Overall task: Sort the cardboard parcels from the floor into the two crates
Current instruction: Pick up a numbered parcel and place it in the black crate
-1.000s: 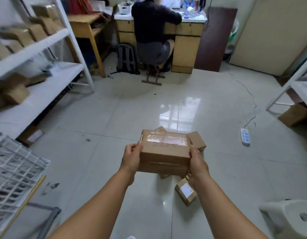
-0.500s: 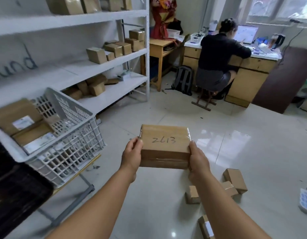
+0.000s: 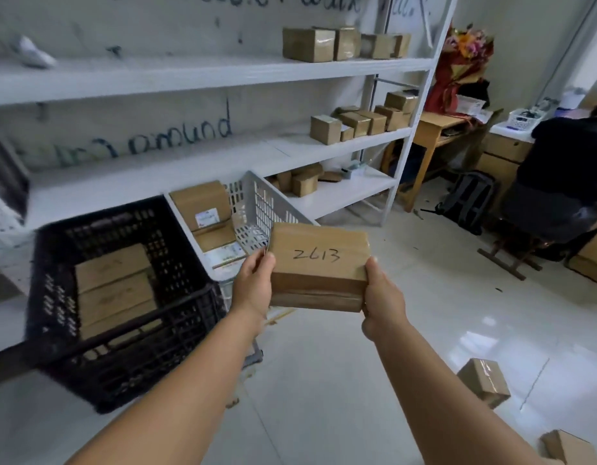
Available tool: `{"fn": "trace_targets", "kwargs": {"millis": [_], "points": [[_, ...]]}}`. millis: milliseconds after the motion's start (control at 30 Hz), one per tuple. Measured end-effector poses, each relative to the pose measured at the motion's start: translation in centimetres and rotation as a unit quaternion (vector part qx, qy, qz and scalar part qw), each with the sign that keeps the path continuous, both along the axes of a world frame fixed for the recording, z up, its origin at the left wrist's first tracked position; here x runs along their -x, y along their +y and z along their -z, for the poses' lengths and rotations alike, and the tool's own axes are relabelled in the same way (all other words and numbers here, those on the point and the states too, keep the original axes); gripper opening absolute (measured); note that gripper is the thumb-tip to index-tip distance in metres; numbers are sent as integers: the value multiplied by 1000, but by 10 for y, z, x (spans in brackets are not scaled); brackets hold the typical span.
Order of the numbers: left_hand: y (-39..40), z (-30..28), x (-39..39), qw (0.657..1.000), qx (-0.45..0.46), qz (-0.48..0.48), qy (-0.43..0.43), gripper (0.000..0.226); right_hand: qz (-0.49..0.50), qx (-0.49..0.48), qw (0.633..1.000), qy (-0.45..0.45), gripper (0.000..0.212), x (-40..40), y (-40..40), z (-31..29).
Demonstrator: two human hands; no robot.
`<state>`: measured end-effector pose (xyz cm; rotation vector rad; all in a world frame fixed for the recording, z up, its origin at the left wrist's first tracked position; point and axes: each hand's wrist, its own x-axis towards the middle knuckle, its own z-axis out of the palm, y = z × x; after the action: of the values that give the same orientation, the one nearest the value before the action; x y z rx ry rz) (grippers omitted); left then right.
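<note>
Both hands are on the parcel [image 3: 318, 265] — left hand [image 3: 253, 285] clamped on its near-left edge, right hand [image 3: 381, 297] on the near-right corner, fingers curled under where they can't be seen. The parcel rides in mid-air, marked "2613" on top, tilted a touch toward the camera, hanging in front of the white crate [image 3: 256, 203] and just right of the black crate [image 3: 122, 297]. Both crates already hold parcels; more parcels lie on the floor [image 3: 485, 382] at lower right.

The real hazard here looks like a sorting slip — the two crates sit side by side, touching or nearly so, and a hasty drop could land this one in the wrong crate. The grip is only on the near edges, so a quick swing might let the far end dip and clip a crate rim. And those loose parcels underfoot are a trip risk if the person steps back.
</note>
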<state>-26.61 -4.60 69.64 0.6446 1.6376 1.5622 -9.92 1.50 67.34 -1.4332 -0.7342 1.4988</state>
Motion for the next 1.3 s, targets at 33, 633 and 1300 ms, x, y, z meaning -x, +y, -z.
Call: {"fn": "trace_targets", "kwargs": {"millis": [33,633,1300], "points": [[-4,-2,17,1000,-3,-12,4,42,-6,-3,1000,1,34,18,-1,-3],[-107,-6,253,984,1,-179,20,19,-177,-21,984,-23,41,287,-51,-13],[-36,59,394,954,152,-259,-2,51,-351,48,934,-55,14,476,41,57]]}}
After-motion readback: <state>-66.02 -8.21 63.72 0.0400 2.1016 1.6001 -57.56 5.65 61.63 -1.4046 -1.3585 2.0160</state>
